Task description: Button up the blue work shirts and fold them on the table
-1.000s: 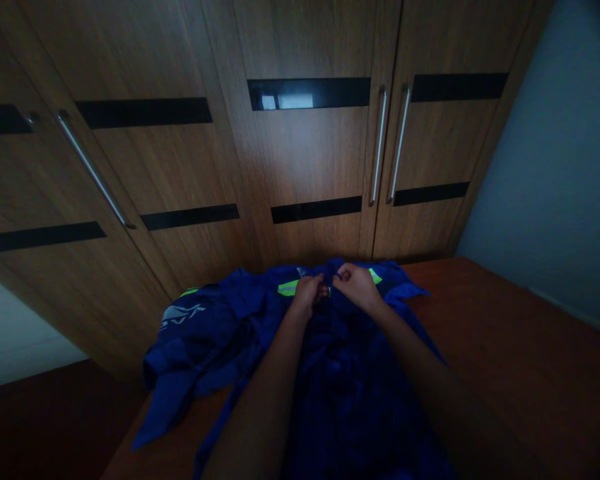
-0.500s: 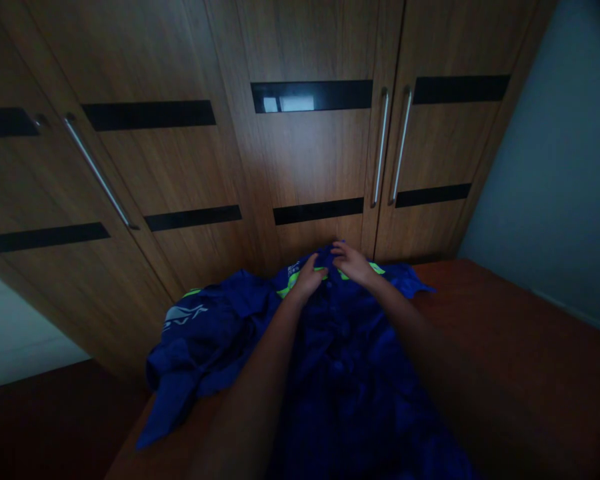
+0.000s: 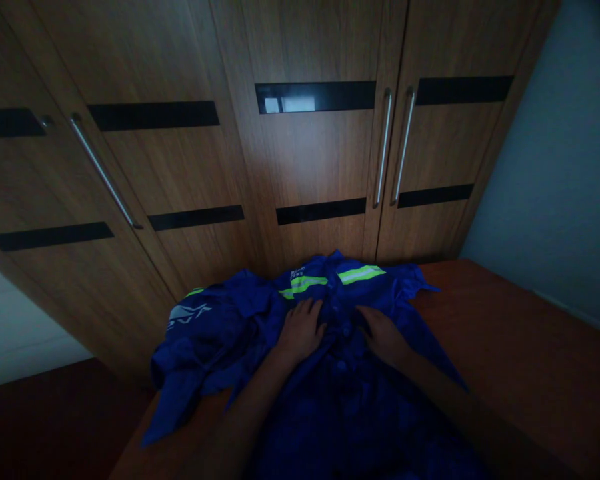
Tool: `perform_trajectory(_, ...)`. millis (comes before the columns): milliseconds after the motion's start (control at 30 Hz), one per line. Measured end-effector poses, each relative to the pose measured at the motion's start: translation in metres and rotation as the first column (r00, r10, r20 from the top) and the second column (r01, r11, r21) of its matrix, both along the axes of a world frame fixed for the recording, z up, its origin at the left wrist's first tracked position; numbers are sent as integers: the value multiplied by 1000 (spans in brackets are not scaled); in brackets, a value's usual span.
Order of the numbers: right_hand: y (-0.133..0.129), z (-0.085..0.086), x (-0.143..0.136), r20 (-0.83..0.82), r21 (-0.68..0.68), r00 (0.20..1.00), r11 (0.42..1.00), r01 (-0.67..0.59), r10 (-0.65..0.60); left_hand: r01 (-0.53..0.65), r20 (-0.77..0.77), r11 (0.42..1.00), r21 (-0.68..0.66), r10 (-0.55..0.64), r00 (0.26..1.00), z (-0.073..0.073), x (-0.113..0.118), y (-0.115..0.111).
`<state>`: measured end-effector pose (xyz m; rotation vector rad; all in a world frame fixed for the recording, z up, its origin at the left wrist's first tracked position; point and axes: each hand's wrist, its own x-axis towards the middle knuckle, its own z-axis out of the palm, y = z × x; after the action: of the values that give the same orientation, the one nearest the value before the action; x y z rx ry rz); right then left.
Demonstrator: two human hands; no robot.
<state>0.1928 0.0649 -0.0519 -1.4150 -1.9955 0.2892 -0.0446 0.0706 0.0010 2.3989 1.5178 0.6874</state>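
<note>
The dark-blue cloth garment with yellow-green and silver reflective bands (image 3: 365,380) lies on the reddish-brown wooden counter (image 3: 510,333), filling the lower centre of the frame. The person's left hand (image 3: 300,331) rests on it left of the button line, its fingers laid forward, close together, with the thumb held apart. The right hand (image 3: 384,335) is on the cloth to the right of that line, its fingers bent inward; the dimness hides whether they pinch any fabric. A strip of garment with round buttons (image 3: 341,365) runs between the hands.

The banded end lies beyond the fingers and points toward the brown wooden wardrobe (image 3: 310,160) at the top of the frame. The garment's long axis runs from there, nearly straight down, to the bottom edge; the bands cross it, sloping slightly. At the left, bunched blue cloth with a pale grey printed logo (image 3: 187,313) lies beside the left forearm, one pointed corner directed toward the lower left.
</note>
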Motion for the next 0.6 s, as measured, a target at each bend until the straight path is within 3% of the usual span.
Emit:
perform_trajectory(100,-12,-16,24,166,69,986,997,-46,34,11,-183,999,33,-5,983,-12,-21,-11)
perform_trajectory(200,-5,-18,51,265,60,964,998,-28,11,27,-177,996,80,-12,984,-16,-35,-18)
perform_trajectory(267,-1,-14,64,286,49,958,999,-22,7,22,-151,993,115,-5,988,-9,-38,-26)
perform_trajectory(367,-12,-8,70,266,65,964,998,-4,-13,-7,-147,989,149,29,989,12,-42,-50)
perform_trajectory(500,-71,-4,73,238,41,971,999,12,-21,-186,-175,979,88,199,964,39,-57,-109)
perform_trajectory(600,-131,-8,84,260,-32,966,999,-6,14,-250,-144,968,-35,243,959,29,-78,-161)
